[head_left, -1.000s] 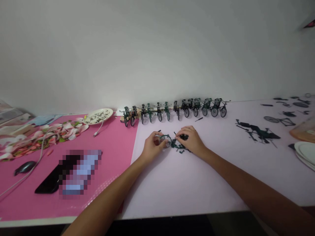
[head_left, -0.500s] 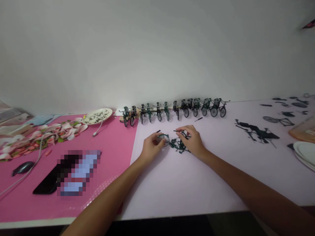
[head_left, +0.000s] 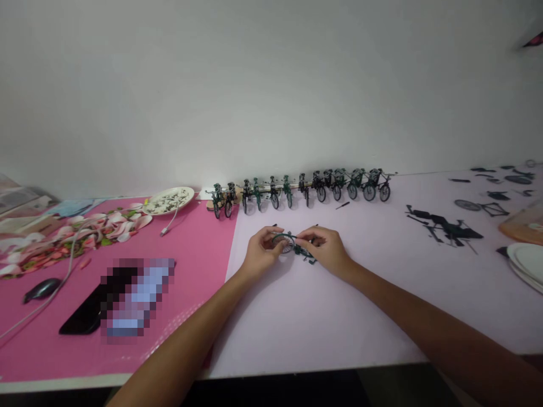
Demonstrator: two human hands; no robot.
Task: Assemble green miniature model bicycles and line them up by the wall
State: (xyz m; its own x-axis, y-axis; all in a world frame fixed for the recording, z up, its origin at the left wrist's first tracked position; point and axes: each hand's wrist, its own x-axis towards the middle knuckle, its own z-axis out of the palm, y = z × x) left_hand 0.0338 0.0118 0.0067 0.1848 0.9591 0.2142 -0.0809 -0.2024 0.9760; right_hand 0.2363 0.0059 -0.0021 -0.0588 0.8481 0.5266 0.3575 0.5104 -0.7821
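My left hand [head_left: 263, 249] is closed on the spoked wheel [head_left: 288, 242] of a small dark green model bicycle, its thumb over the wheel's left side. My right hand [head_left: 324, 247] has its thumb and index finger pinched on the bicycle's frame [head_left: 302, 251], just right of that wheel. The rest of the bicycle is largely hidden beneath the right hand. Both hands are low over the pale lilac tabletop, a short gap between them.
Several finished model bicycles [head_left: 337, 185] stand along the wall, with a small screwdriver [head_left: 342, 205] before them. Dark loose parts [head_left: 453, 229] lie right, near white plates [head_left: 528, 263]. Left are petals [head_left: 114, 226], a plate of bits [head_left: 169, 200], a mouse [head_left: 42, 289] and a phone [head_left: 85, 311].
My right hand has moved left and slightly down, its fingertips now by the wheel and covering more of the bicycle. My left hand keeps its hold on the wheel.
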